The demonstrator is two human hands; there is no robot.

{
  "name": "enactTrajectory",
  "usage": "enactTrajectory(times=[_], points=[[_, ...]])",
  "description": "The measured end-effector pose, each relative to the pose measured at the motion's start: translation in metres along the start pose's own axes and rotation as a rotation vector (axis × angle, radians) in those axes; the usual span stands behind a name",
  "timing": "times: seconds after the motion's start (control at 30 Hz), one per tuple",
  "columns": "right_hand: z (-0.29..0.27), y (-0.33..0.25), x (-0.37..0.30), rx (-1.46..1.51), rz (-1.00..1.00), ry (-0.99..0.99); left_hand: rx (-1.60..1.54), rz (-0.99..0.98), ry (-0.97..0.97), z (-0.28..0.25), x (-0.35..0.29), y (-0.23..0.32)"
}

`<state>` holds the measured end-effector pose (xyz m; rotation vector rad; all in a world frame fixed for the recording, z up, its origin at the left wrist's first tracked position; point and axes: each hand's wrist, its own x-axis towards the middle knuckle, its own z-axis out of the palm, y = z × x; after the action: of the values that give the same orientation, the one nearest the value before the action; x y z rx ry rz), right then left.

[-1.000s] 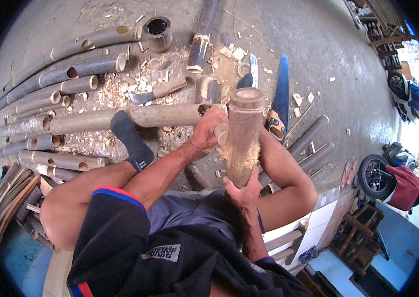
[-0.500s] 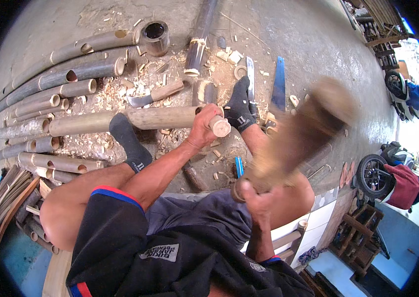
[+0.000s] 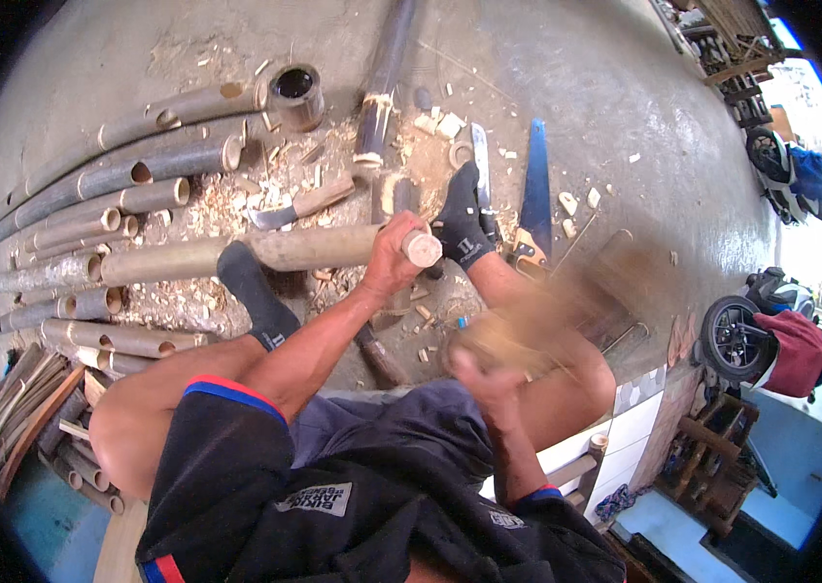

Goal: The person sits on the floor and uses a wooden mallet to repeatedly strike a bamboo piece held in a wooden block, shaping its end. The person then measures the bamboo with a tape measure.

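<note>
My left hand [image 3: 395,258] is wrapped round an upright wooden piece like a tool handle; its pale round top end [image 3: 421,249] shows above the fist. Its lower part is hidden. It stands over the right end of a long bamboo pole [image 3: 319,248] lying crosswise on the floor under my left foot [image 3: 248,282]. My right hand [image 3: 489,384] grips a thick brown wooden mallet [image 3: 576,306], smeared by motion, to the right of my left hand and over my right knee.
Notched bamboo poles [image 3: 158,119] lie at the left. A bamboo cup [image 3: 295,97] holds dark liquid. Nearby are a wooden-handled blade [image 3: 299,204], a long knife [image 3: 482,170], a blue saw [image 3: 534,185] and wood shavings [image 3: 197,199]. Motorbikes [image 3: 734,335] stand at the right.
The blurred mallet has swung lower, toward my right knee, uncovering more of the saw. My left hand keeps its grip at the pole's end. The whole view has shifted slightly.
</note>
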<state>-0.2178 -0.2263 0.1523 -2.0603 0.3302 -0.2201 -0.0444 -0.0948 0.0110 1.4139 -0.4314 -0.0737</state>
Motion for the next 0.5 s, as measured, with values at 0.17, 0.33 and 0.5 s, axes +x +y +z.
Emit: enactTrajectory(times=[0.17,0.33,0.5], points=[[0.006,-0.021,0.029,-0.227,0.22,-0.151,0.028,0.019,0.054,-0.014,0.004,-0.005],[-0.001,0.011,0.01,0.121,0.081,0.093,-0.195,-0.187,0.029,0.001,0.004,-0.004],[-0.001,-0.018,0.061,-0.368,0.179,-0.185,-0.375,-0.213,0.005,-0.01,0.023,-0.009]])
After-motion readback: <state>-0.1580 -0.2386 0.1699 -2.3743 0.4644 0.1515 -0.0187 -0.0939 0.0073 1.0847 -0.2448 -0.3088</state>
